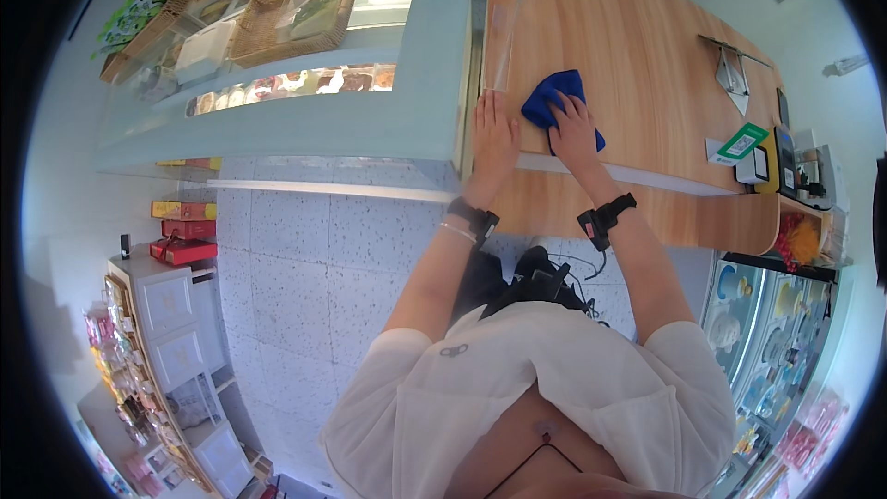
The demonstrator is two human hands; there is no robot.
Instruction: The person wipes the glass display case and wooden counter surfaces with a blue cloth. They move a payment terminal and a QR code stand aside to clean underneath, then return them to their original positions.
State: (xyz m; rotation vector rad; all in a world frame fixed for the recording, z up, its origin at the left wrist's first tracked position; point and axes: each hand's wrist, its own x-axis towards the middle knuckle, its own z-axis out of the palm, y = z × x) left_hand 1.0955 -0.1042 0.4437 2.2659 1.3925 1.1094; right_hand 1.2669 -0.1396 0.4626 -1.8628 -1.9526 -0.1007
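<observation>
while the white shirt [545, 342] fills the nearest part of the view, two bare forearms reach forward from it, each with a black strapped device at the wrist, the left one [475, 219] above a pale bracelet and the right one [607, 220] beside a loose dark cable. just past the wrists is the front of a wood-grain counter [656, 92], with a lower wooden ledge [637, 212] on the near side. the left hand [497, 140] lies palm down at the counter's left edge, fingers straight and close together, with nothing held. to its right, the right hand [577, 131] rests over a crumpled blue cloth [551, 92], fingers bent on top of it; i cannot tell whether they pinch the fabric. the cloth lies on the counter near its front left corner, partly hidden by that hand. farther right stands a small green and white card stand [744, 142], just beside a yellow object [775, 150]. toward the far right edge is a metal holder [735, 51]. beyond the left hand, a glass display case [370, 120] adjoins the counter, with a wicker basket [248, 42] farther off.
</observation>
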